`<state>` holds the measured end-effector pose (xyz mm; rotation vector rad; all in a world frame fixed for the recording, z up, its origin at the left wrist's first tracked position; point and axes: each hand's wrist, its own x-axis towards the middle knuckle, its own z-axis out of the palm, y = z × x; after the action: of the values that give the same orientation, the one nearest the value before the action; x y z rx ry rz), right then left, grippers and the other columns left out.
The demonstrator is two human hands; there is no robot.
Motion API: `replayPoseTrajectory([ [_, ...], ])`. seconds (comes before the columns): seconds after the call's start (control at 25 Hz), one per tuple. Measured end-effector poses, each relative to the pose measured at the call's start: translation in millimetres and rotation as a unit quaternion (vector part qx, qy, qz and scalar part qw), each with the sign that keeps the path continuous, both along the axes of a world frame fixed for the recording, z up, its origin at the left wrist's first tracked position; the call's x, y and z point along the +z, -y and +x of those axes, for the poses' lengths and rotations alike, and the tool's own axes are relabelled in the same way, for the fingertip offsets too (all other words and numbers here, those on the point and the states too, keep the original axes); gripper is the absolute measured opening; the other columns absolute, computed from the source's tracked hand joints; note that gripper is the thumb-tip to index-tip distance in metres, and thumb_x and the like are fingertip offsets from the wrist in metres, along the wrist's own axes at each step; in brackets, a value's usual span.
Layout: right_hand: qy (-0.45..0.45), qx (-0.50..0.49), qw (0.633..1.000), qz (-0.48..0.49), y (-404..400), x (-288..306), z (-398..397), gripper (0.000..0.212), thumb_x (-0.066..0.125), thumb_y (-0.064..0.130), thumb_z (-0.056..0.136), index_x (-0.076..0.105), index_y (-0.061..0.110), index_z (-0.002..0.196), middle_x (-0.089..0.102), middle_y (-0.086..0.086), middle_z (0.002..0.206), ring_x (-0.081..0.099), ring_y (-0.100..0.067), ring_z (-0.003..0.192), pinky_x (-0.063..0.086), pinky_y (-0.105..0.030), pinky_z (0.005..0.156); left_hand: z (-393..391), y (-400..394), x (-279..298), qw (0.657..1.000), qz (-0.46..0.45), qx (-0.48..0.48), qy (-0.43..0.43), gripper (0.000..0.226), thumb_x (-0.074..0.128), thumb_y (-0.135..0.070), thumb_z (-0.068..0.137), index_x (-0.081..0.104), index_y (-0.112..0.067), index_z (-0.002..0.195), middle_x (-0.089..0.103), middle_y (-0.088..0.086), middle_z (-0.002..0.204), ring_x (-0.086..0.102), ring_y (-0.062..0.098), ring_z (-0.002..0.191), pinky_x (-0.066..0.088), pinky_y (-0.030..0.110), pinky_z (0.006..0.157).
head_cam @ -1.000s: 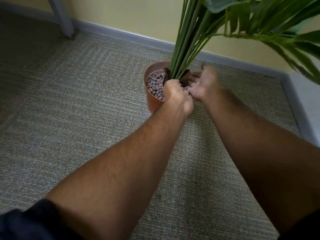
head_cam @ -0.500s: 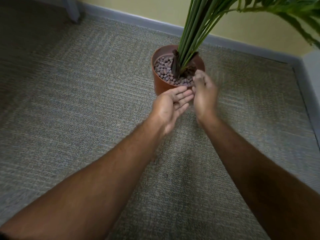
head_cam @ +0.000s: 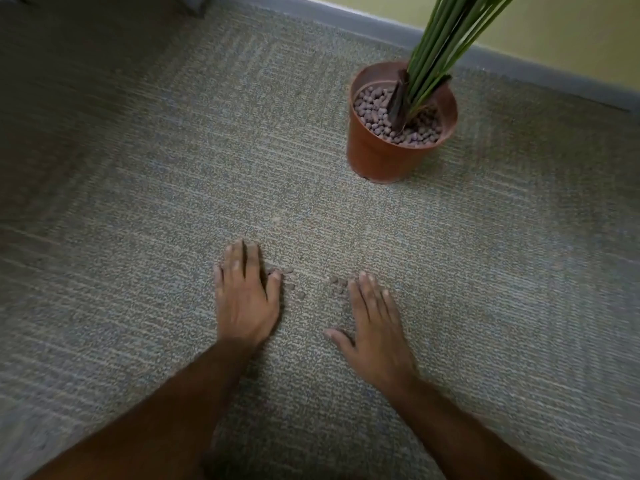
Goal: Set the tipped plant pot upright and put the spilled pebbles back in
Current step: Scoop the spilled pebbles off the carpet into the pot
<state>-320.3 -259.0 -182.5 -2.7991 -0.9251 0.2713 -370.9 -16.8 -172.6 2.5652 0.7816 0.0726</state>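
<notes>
— What's the scene on the carpet [head_cam: 138,202]?

— A person leans over the floor, both bare forearms reaching forward. The left hand [head_cam: 244,299] lies palm down, fingers together and stretched out, grip released, nothing in it. Just right of its index finger sits a small scatter of loose pebbles [head_cam: 294,285], brownish, lying on the carpet and touching or nearly touching the fingertip; the blur makes it hard to say which.

— And the other side?

— A second small cluster of pebbles [head_cam: 336,285] lies between the two hands, just beside the fingertips of the right hand [head_cam: 377,327]. That hand is also flat and palm down, thumb splayed out toward the left, grip released and holding nothing.

— Where is the plant?

— Farther off and to the right, toward the far edge of the carpet where the grey skirting board [head_cam: 346,19] meets the yellow wall [head_cam: 571,32]. The terracotta-coloured plant pot [head_cam: 381,157] stands upright on the carpet, well apart from both hands. It is filled close to its rim with the same pebbles, and a bundle of green stems [head_cam: 440,46] rises from the middle beside a dark, dried husk [head_cam: 398,98], running out of the top of the frame.

— Anything at the far left?

— Only a dim shape at the top edge, too dark to make out.
</notes>
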Motion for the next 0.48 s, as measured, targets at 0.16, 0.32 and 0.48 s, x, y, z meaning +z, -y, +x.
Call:
replayPoseTrajectory([
  [0.16, -0.008, 0.040, 0.999, 0.013, -30, 2, 16, 0.075, 0.029, 0.057, 0.106, 0.012, 0.012, 0.164, 0.004, -0.007, 0.172, -0.007, -0.019, 0.158, 0.007, -0.043, 0.128, 1, 20, -13, 0.995, -0.005, -0.094, -0.023, 0.075, 0.016, -0.061, 0.106, 0.001, -0.017, 0.165, -0.010, 0.007, 0.173, -0.020, 0.017, 0.158, -0.007, 0.043, 0.128],
  [0.32, -0.016, 0.107, 0.993, 0.044, -53, 1, 27, 0.059, 0.035, 0.033, 0.108, 0.025, 0.009, 0.161, 0.017, -0.007, 0.170, 0.006, -0.018, 0.158, 0.014, -0.043, 0.128, 2, 37, -21, 0.975, -0.017, -0.219, 0.016, 0.061, 0.021, -0.036, 0.111, 0.011, -0.011, 0.165, 0.003, 0.007, 0.174, -0.005, 0.015, 0.161, 0.010, 0.047, 0.130],
  [0.48, 0.035, 0.099, 0.989, 0.102, -50, -1, 26, 0.038, 0.051, 0.016, 0.105, 0.059, 0.004, 0.140, 0.056, -0.010, 0.147, 0.046, -0.026, 0.142, 0.032, -0.039, 0.122, -2, 38, -26, 0.967, 0.000, -0.245, 0.067, 0.052, 0.047, -0.018, 0.109, 0.037, -0.008, 0.158, 0.033, 0.012, 0.167, 0.024, 0.022, 0.157, 0.028, 0.047, 0.125],
])
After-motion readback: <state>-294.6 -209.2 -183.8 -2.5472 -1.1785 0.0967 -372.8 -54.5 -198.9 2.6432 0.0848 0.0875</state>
